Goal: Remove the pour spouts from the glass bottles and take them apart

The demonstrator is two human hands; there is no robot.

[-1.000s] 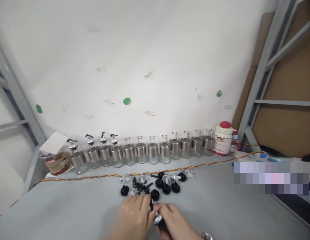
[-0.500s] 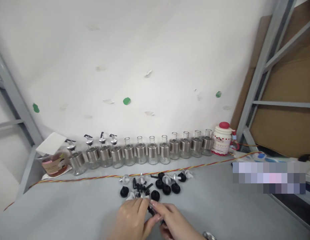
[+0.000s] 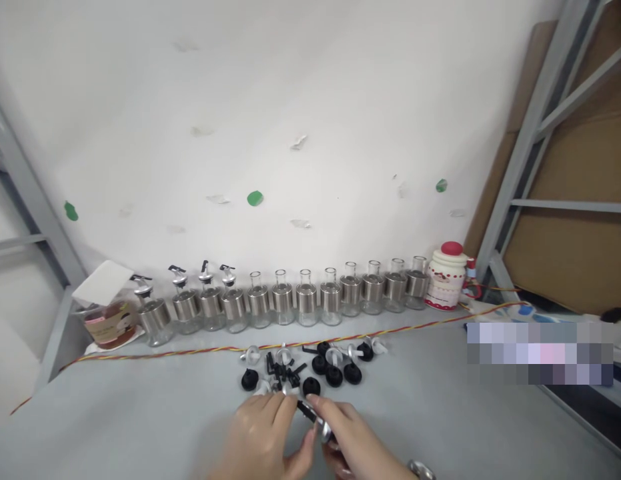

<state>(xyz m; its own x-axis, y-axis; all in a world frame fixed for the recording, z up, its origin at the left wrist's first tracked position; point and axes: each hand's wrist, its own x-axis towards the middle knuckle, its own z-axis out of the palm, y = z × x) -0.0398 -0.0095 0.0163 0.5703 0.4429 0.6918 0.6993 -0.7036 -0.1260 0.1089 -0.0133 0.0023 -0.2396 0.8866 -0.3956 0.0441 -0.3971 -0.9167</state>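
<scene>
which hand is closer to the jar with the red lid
Right. The right hand is in front of the jar with the red lid and to its left; the left hand is farther left, beyond the right hand.

left fingers (image 3: 284, 408) and right fingers (image 3: 333, 410) hold a silver-and-black spout (image 3: 324, 431) — black stoppers (image 3: 311, 387) lie beyond.

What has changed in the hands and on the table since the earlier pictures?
Between the left hand and right hand, the silver-collared pourer spout has tilted and shifted slightly right; its black lever, near upright one second ago, now slants down rightward. Nothing was visibly taken or let go. The glass bottles and black stoppers stayed in place.
</scene>
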